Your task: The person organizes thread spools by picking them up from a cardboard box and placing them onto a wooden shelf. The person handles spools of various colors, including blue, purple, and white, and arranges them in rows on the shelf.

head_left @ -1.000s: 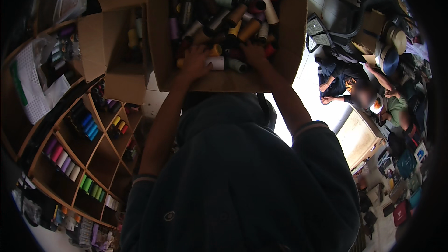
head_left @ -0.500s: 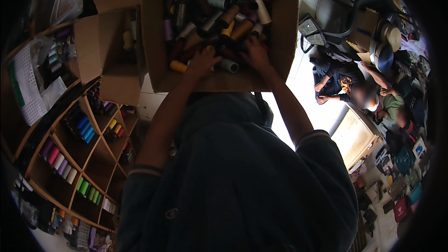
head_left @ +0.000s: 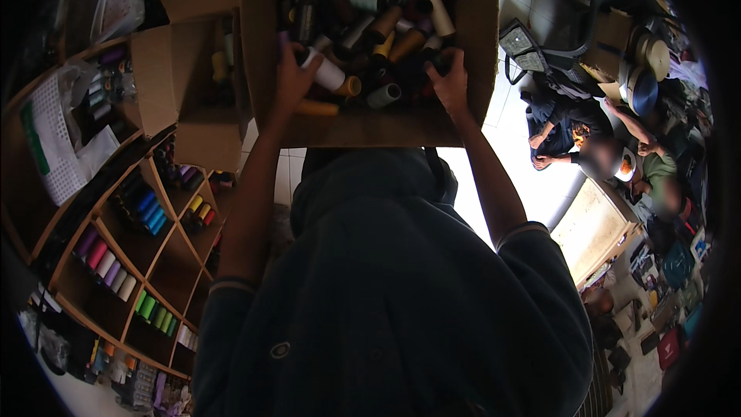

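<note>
Both of my hands reach into a cardboard box (head_left: 370, 136) heaped with thread spools. At the left side, my left hand (head_left: 290, 83) is closed, thumb and fingers around the end of a white thread spool (head_left: 330, 75). A yellow spool (head_left: 351, 86) lies against that spool's near end, and an orange-yellow one (head_left: 317, 108) is beside my wrist. Toward the right wall, my right hand (head_left: 451, 83) closes its thumb and fingers on a dark thread spool (head_left: 441, 62). A grey spool (head_left: 384, 96) lies between the hands, and a cream spool (head_left: 441, 15) leans farther back.
Left of the box stands another open carton (head_left: 207, 143) with spools inside. A wooden shelf (head_left: 174, 269) with spools in compartments curves along the left. People sit on the floor at the right, near a pale wooden table (head_left: 590, 228) and a black chair frame (head_left: 590, 35).
My hands have moved apart, the left toward the box's left side and the right slightly rightward. The left has taken hold of a white spool, the right of a dark one.
</note>
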The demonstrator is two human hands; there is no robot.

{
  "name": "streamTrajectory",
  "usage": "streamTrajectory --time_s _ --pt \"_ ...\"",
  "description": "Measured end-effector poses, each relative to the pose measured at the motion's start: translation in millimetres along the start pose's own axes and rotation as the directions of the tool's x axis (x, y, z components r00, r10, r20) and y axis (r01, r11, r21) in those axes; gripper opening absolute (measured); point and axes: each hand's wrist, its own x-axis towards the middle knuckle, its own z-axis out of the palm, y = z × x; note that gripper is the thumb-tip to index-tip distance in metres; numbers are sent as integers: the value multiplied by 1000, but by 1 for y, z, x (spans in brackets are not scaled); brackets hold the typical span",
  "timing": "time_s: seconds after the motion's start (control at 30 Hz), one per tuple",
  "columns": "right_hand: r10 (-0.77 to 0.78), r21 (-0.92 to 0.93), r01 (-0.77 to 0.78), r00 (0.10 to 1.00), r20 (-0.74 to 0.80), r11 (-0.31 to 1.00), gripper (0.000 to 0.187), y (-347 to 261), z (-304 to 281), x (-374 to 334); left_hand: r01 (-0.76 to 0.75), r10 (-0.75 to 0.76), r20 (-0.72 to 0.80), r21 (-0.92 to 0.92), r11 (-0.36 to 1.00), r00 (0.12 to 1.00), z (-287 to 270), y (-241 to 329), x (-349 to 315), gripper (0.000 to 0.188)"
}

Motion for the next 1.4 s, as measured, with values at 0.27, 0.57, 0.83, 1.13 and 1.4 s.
streamTrajectory --time_s 0.27,0.57,0.83,1.13,1.4 --pt "78 138 -74 997 -20 988 39 -6 2 7 191 -275 -34 -638 746 961 5 -8 42 69" --pt "177 305 -178 984 29 935 32 -16 10 10 34 -50 -289 -61 998 956 21 -12 2 58" --pt "-8 118 17 997 -79 993 38 -12 22 39 -155 206 -148 300 941 967 26 -30 -28 49" --pt "-137 -25 135 988 -72 991 53 -9 36 66 -158 286 -163 539 827 944 29 2 -27 47" --pt "-292 -98 336 904 312 937 64 -28 54 60 -449 300 335 621 642 893 49 -11 -37 40"
